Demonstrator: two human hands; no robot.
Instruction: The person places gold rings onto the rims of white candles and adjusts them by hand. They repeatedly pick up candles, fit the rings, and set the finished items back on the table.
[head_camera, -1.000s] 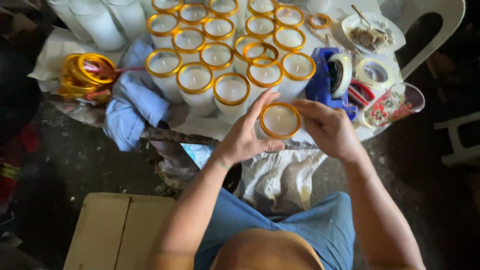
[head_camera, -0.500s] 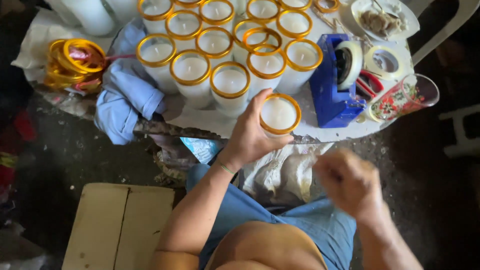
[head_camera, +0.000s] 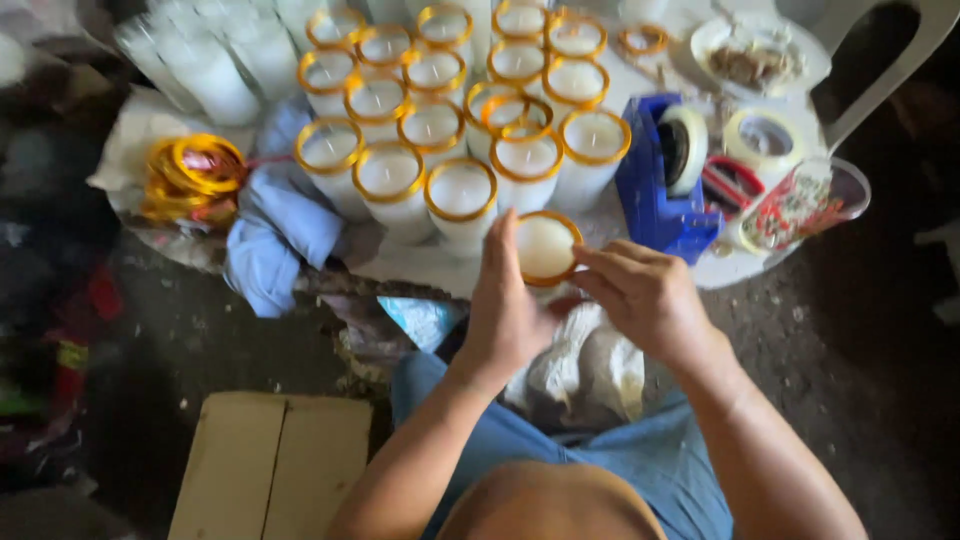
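Both: left hand (head_camera: 507, 310), right hand (head_camera: 645, 293) grip round gold-rimmed waxy white candle (head_camera: 545, 248).

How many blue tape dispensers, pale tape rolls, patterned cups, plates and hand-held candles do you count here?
blue tape dispenser: 1
pale tape rolls: 2
patterned cup: 1
plate: 1
candle in the left hand: 1
Total: 6

1. An informal home workshop for candle making is suggested.
2. Many white candles (head_camera: 461, 192) with gold rims are crowded on a round tabletop (head_camera: 420, 265).
3. A blue tape dispenser (head_camera: 668, 175) and gold rings (head_camera: 192, 175) are kept beside them.
4. A rough, dirty floor (head_camera: 200, 340) and a cardboard box (head_camera: 270, 465) are seen below.
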